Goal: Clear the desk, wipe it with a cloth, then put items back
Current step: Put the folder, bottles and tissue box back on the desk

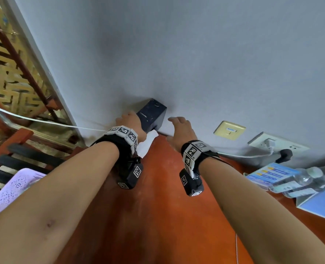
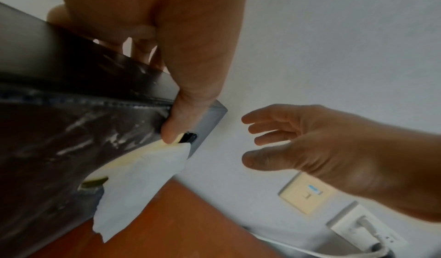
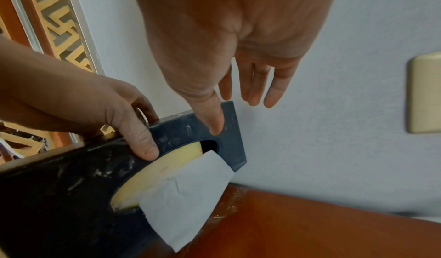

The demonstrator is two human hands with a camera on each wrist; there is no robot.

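A dark tissue box (image 1: pixel 152 115) stands tilted on end at the far edge of the red-brown desk (image 1: pixel 157 206), close to the grey wall. My left hand (image 1: pixel 128 121) grips its upper left side, thumb on the face beside the oval slot (image 3: pixel 143 148). A white tissue (image 1: pixel 147 143) hangs out of that slot (image 3: pixel 188 201). The box fills the left of the left wrist view (image 2: pixel 71 130), smeared with pale dust. My right hand (image 1: pixel 178 128) hovers just right of the box with straight, spread fingers (image 3: pixel 274 92) and holds nothing.
A lilac perforated basket (image 1: pixel 11 189) sits at the left. Water bottles (image 1: pixel 306 178) and blue leaflets (image 1: pixel 272 174) lie at the right. A beige wall plate (image 1: pixel 230 130) and a white socket (image 1: pixel 277 143) with a plug and cable are on the wall.
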